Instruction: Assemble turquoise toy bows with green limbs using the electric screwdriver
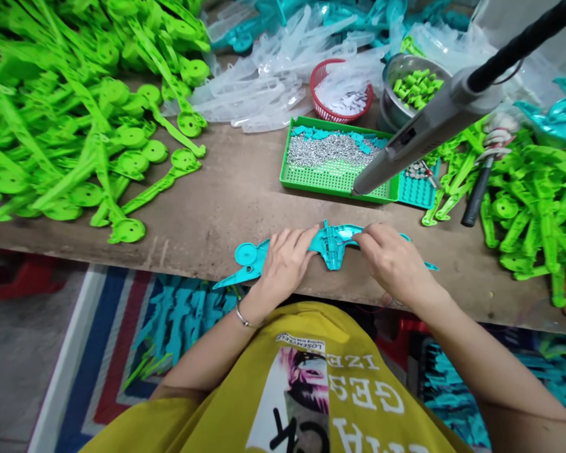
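Observation:
A turquoise plastic bow-shaped part lies across the front edge of the table, with a round disc at its left end and a ribbed block in the middle. My left hand is closed over it just left of the block and presses it down. To the right of the block, my right hand is curled in a pinch against the part. A thin, shiny line shows near those fingertips, but what they hold is hidden. The part's right tip sticks out beyond my right hand.
A grey power screwdriver hangs over a green tray of small screws. Behind stand a red basket and a metal bowl of green pieces. Green plastic parts are heaped at left and right. A black-handled mallet lies at right.

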